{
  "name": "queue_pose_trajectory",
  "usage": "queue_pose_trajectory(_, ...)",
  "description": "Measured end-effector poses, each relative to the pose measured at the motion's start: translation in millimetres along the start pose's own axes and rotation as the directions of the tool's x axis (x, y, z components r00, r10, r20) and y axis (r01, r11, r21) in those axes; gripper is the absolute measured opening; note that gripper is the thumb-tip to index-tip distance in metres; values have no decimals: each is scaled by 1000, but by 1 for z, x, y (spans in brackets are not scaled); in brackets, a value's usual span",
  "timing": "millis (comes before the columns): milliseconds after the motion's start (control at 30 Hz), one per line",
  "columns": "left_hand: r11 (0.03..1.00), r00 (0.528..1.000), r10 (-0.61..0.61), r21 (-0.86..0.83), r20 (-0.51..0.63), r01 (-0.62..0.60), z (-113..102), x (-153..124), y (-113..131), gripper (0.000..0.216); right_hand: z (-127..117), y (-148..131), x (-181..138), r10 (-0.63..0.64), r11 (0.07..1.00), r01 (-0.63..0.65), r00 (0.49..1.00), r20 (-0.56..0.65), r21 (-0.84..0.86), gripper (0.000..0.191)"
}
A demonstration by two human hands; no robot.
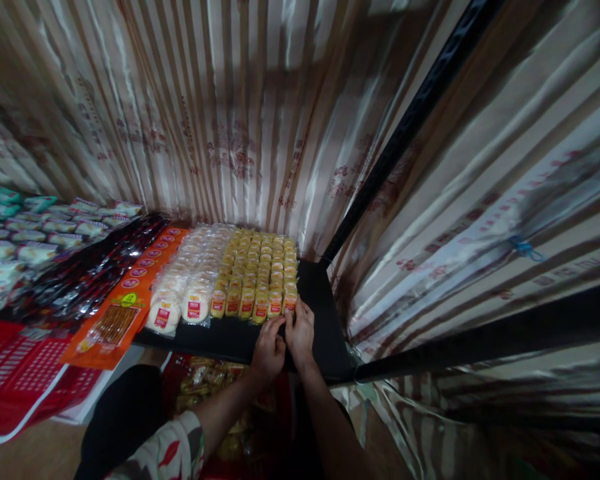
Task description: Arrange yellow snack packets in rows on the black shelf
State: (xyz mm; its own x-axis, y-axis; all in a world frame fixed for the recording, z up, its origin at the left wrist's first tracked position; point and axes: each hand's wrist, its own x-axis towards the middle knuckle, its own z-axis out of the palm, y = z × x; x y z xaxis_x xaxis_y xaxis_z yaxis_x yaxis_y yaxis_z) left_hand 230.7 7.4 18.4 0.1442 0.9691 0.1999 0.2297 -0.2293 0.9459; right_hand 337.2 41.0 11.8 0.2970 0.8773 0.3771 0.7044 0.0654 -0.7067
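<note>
My right hand (pixel 301 331) is at the front right corner of a block of small yellow snack packets (pixel 257 267), its fingers and thumb on the front right packet (pixel 290 302). Just to its left, my left hand (pixel 269 347) has its fingers curled, with the fingertips near the bottom of that same packet. Whether anything is between the left fingers does not show. The yellow packets stand in rows on a black shelf (pixel 325 333). Beside them lie rows of clear packets with round white cakes (pixel 197 303), red labels facing front.
Farther left are an orange snack bag (pixel 115 320), dark glossy packets (pixel 95 267) and white packets (pixel 45 233). A red basket (pixel 17 383) stands at lower left. Below my arms, a container holds yellow packets (pixel 200 380). A black post (pixel 380 170) rises before the striped sheeting (pixel 260 100).
</note>
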Motion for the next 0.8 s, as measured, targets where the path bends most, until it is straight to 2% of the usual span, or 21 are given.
queue_pose_trajectory(267,1000,1000,-2,-22,16,3,-3,3,5,44,2,-1,0,-50,999,51,998,43,-20,48)
queue_pose_trajectory(467,1000,999,16,-17,34,-15,-5,1,5,48,-1,-4,-4,17,1000,-18,998,-62,-25,55)
queue_pose_trajectory(667,998,999,32,50,29,-33,-8,2,7,47,-5,-11,-4,-10,999,12,999,48,-43,50)
queue_pose_trajectory(800,993,994,88,71,67,-93,-15,-8,10,43,-15,-23,-11,-17,999,17,1000,-7,-39,55)
